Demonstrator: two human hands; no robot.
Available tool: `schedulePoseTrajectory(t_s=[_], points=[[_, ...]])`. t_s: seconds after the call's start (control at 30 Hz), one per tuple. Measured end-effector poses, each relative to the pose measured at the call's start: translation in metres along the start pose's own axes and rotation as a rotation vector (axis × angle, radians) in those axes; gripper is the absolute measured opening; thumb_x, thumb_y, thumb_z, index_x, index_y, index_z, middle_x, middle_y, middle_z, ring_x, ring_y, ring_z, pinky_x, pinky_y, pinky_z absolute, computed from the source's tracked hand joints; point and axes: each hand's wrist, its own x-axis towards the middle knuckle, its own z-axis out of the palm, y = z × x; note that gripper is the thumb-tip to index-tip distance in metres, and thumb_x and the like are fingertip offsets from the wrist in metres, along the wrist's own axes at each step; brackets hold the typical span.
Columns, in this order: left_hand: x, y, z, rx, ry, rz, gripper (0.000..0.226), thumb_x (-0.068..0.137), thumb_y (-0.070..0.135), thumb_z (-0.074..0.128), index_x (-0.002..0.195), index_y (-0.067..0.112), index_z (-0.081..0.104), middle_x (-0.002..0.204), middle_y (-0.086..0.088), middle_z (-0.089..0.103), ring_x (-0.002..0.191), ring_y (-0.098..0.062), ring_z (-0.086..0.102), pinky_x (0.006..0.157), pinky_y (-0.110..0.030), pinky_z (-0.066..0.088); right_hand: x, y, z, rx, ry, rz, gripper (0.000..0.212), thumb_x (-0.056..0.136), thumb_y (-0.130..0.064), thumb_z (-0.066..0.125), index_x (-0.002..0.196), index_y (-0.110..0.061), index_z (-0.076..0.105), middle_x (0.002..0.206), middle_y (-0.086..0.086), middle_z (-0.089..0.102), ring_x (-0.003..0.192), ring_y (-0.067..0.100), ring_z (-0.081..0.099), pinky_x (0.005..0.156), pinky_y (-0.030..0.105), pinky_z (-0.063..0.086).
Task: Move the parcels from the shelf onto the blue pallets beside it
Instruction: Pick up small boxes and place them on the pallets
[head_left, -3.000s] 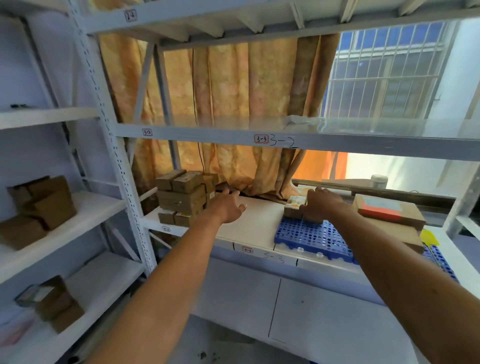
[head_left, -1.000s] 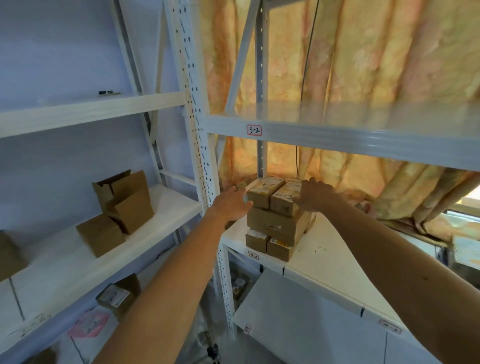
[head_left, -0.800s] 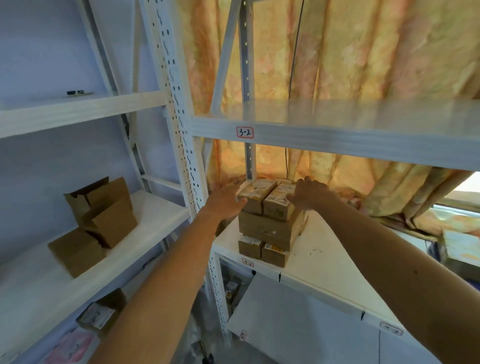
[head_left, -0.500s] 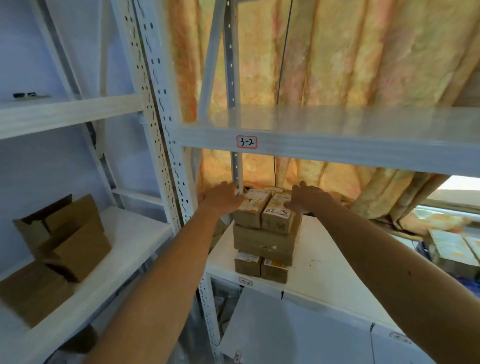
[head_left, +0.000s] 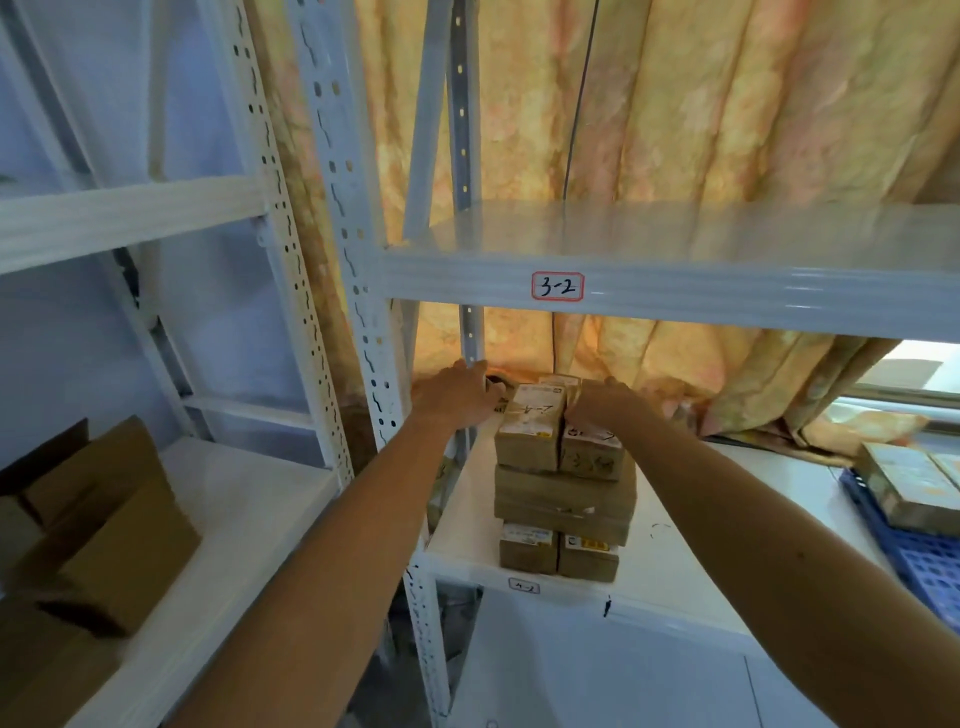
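Observation:
A stack of brown parcels (head_left: 563, 499) stands on the white shelf board (head_left: 691, 561), close to its left post. Two small parcels lie side by side on top. My left hand (head_left: 457, 397) lies against the left side of the top left parcel (head_left: 531, 434), fingers spread and reaching toward its back. My right hand (head_left: 602, 405) covers the far half of the top right parcel (head_left: 592, 454), fingers curled over it. The blue pallet (head_left: 930, 564) shows at the right edge of the same board, with a flat parcel (head_left: 909, 491) on it.
The upper shelf marked 3-2 (head_left: 675, 288) hangs low over the stack. A perforated upright post (head_left: 363, 322) stands just left of my left arm. Empty cardboard boxes (head_left: 104, 525) sit on the neighbouring left shelf. A yellow curtain (head_left: 675, 130) hangs behind.
My view turned left from the pallet to the stack and moved closer. Both hands travelled from the pallet side onto the top two parcels; the right hand now rests on the right one.

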Motion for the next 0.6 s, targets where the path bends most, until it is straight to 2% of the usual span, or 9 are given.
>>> schedulePoseTrajectory(t_s=[0.07, 0.17, 0.33, 0.43, 0.6], points=[[0.005, -0.002, 0.000, -0.013, -0.004, 0.006, 0.061, 0.105, 0.050, 0.034, 0.157, 0.019, 0.028, 0.159, -0.015, 0.032, 0.139, -0.036, 0.041, 0.109, -0.045, 0.040, 0.003, -0.001, 0.000, -0.013, -0.009, -0.004, 0.056, 0.102, -0.041, 0.035, 0.151, -0.014, 0.039, 0.156, 0.010, 0.036, 0.143, 0.032, 0.031, 0.116, 0.052, 0.027], [0.010, -0.007, 0.003, -0.017, -0.027, 0.010, 0.063, 0.105, 0.052, 0.033, 0.158, 0.020, 0.025, 0.161, -0.015, 0.028, 0.142, -0.037, 0.036, 0.113, -0.048, 0.036, 0.008, -0.002, 0.002, 0.016, -0.008, 0.010, 0.056, 0.101, -0.042, 0.038, 0.149, -0.013, 0.043, 0.153, 0.010, 0.041, 0.137, 0.031, 0.040, 0.114, 0.048, 0.033], [0.013, -0.009, 0.008, -0.026, -0.030, 0.010, 0.063, 0.104, 0.054, 0.034, 0.157, 0.021, 0.028, 0.160, -0.014, 0.032, 0.140, -0.037, 0.040, 0.112, -0.049, 0.037, 0.005, -0.008, -0.002, -0.022, -0.022, 0.043, 0.055, 0.106, -0.041, 0.031, 0.152, -0.012, 0.038, 0.157, 0.012, 0.035, 0.143, 0.031, 0.032, 0.116, 0.047, 0.026], [0.015, -0.009, 0.011, -0.012, -0.024, 0.003, 0.063, 0.103, 0.056, 0.033, 0.156, 0.022, 0.031, 0.156, -0.015, 0.037, 0.138, -0.037, 0.042, 0.111, -0.049, 0.037, 0.000, -0.008, -0.007, -0.050, -0.032, 0.032, 0.053, 0.108, -0.040, 0.027, 0.152, -0.012, 0.035, 0.156, 0.014, 0.035, 0.143, 0.032, 0.033, 0.114, 0.044, 0.027], [0.010, -0.006, 0.010, 0.061, 0.006, 0.013, 0.059, 0.104, 0.054, 0.032, 0.153, 0.023, 0.038, 0.150, -0.015, 0.046, 0.131, -0.034, 0.050, 0.104, -0.040, 0.041, 0.005, -0.002, -0.004, -0.060, -0.057, 0.010, 0.059, 0.106, -0.047, 0.027, 0.154, -0.013, 0.033, 0.158, 0.014, 0.033, 0.145, 0.032, 0.030, 0.118, 0.048, 0.024]])
